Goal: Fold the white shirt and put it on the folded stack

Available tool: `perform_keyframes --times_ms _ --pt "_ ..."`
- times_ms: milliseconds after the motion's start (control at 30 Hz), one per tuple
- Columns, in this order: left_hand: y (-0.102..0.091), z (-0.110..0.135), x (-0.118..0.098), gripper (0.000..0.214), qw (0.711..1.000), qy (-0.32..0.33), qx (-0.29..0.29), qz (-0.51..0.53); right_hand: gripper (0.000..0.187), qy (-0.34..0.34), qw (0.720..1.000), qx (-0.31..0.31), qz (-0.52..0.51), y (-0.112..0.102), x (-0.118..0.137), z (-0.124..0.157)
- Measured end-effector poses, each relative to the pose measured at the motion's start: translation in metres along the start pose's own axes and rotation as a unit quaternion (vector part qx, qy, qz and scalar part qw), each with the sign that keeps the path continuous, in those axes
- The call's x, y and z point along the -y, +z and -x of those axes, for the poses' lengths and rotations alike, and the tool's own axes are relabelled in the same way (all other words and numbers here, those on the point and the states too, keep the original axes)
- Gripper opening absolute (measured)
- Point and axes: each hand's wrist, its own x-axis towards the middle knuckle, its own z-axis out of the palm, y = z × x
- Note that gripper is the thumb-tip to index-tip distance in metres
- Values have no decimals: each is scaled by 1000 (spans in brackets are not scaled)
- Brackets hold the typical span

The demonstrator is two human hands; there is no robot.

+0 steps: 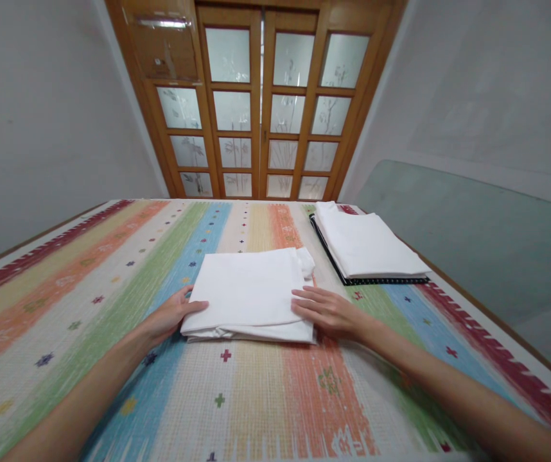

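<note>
A folded white cloth lies on the striped, many-coloured table cover in front of me. My left hand rests at the cloth's left edge, fingers stretched flat, thumb on top of the fabric. My right hand lies flat at the cloth's right edge, fingers spread and touching the fold. Neither hand grips the cloth.
A stack of folded white cloths sits on a dark board at the back right. Wooden doors with frosted glass panes stand behind the table. A glass sheet leans by the right wall.
</note>
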Motion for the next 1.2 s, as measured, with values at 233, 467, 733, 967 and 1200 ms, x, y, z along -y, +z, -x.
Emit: perform_keyframes --times_ms 233,467,733,967,1200 --pt "0 0 0 64 1000 -6 -8 12 27 -5 998 -42 44 -4 -19 11" --pt "0 -6 -7 44 999 -27 -22 17 10 379 918 -103 -41 16 -14 15" --pt "-4 -33 -18 35 998 5 -57 32 56 626 502 -186 -567 16 -23 -12" --pt "-4 -63 -21 36 991 30 -118 58 38 639 370 -333 -586 30 -47 -19" --pt "0 -75 -23 28 994 34 -78 74 39 639 435 -258 -579 38 -74 -26"
